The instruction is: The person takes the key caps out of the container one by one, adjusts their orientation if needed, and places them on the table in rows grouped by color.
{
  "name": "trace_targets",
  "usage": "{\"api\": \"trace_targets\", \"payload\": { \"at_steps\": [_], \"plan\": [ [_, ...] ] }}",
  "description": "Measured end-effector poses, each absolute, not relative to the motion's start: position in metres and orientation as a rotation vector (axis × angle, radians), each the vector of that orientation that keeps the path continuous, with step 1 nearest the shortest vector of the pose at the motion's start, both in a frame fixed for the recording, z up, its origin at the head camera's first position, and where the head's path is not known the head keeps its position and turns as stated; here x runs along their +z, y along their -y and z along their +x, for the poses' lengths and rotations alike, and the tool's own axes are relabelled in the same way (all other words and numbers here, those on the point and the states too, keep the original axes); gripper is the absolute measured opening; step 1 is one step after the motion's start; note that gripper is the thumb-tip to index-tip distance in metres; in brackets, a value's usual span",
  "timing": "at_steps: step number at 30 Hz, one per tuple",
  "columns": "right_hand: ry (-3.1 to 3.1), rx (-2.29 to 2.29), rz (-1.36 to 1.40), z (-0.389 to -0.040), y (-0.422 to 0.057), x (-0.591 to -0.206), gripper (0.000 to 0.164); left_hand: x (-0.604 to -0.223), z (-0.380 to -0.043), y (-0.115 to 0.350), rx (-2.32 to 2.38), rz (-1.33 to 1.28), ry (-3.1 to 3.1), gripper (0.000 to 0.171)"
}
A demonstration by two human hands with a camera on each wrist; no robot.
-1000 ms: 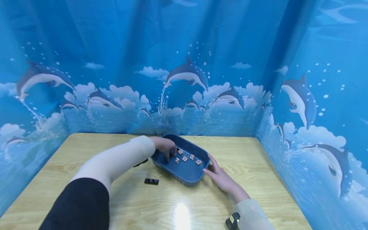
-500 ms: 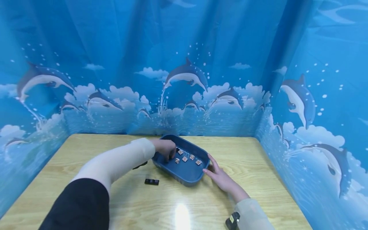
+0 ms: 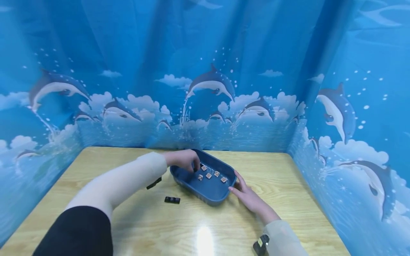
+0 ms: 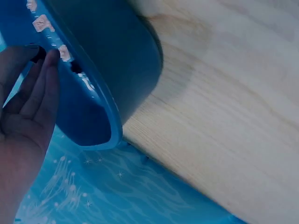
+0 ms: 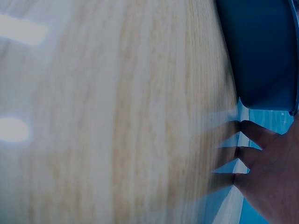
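Observation:
A dark blue rectangular tray (image 3: pixel 209 192) sits at an angle on the table, with several small pale, patterned square pieces (image 3: pixel 209 175) inside. Over its left end, my left hand (image 3: pixel 185 160) reaches in; the left wrist view shows thumb and fingertips pinching a small black piece (image 4: pixel 39 54). Another black piece (image 4: pixel 76 67) lies low in the tray, near the pale ones. My right hand (image 3: pixel 251 199) touches the tray's right end, thumb and forefinger at the rim. In the right wrist view the other fingers (image 5: pixel 250 156) extend beside the tray wall, down by the tabletop.
On the wooden table (image 3: pixel 153 227), a short row of small black blocks (image 3: pixel 172 200) lies in front of the tray. A dark strip (image 3: pixel 154 183) shows below the left forearm. A dolphin-print curtain (image 3: pixel 160 71) rises behind the table and along its sides.
The left hand has lifted slightly and shifted a little within the tray's left end. The right hand keeps its place at the tray. The head view has swung slightly left.

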State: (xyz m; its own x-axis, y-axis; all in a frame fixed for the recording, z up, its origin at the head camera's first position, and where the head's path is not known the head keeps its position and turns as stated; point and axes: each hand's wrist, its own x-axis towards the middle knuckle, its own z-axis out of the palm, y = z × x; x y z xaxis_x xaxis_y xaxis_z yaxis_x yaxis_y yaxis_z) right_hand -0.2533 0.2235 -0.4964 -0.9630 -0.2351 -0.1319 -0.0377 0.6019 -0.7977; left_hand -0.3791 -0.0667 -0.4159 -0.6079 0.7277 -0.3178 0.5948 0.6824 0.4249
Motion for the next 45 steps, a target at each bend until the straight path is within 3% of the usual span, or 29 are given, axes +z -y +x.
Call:
{"api": "trace_targets", "payload": {
  "at_steps": [24, 39, 45],
  "plan": [
    [-2.598, -1.299, -0.234, -0.252, -0.224, -0.496, 0.077, -0.414, -0.313, 0.118, 1.345, 0.584, -2.234, 0.029],
    [-2.595, -1.281, -0.231, -0.251, -0.221, -0.498, 0.077, -0.431, -0.272, 0.152, 1.528, 0.522, -2.210, 0.025],
    [-2.602, -1.276, -0.227, -0.254, -0.223, -0.499, 0.078, -0.443, -0.261, 0.165, 1.477, 0.513, -2.335, 0.035]
  ]
}}
